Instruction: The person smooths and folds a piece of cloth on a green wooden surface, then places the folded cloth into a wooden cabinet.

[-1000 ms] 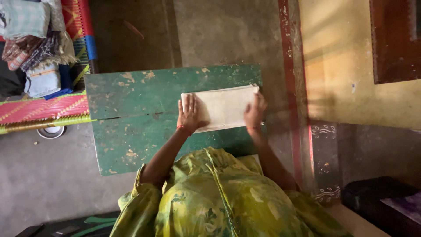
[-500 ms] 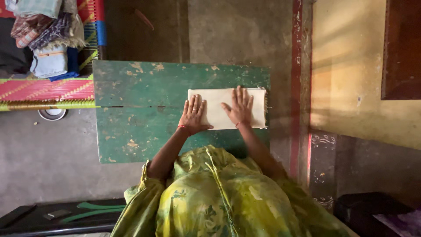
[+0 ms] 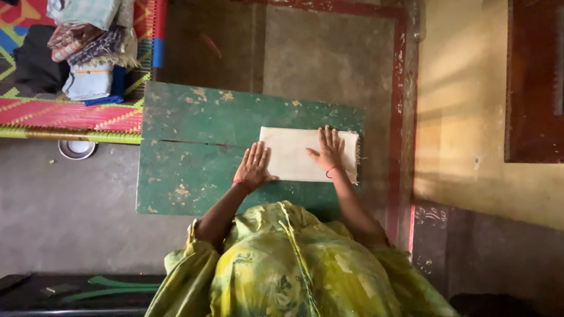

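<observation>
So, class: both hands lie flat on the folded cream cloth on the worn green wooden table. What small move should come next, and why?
Probably slide the left hand outward along the folded cream cloth to press it flat. Its palm sits at the cloth's left edge, partly on the worn green wooden table, while the right hand pins the other end, so the middle lies unpressed.

A worn green wooden bench (image 3: 194, 170) with chipped paint stood on a grey concrete floor (image 3: 70, 217). A folded cream rectangular cloth (image 3: 291, 155) lay flat on its right part, reaching the right edge. The left hand (image 3: 254, 166) rested palm-down at the cloth's left edge, and the right hand (image 3: 329, 151) lay flat on the cloth.
</observation>
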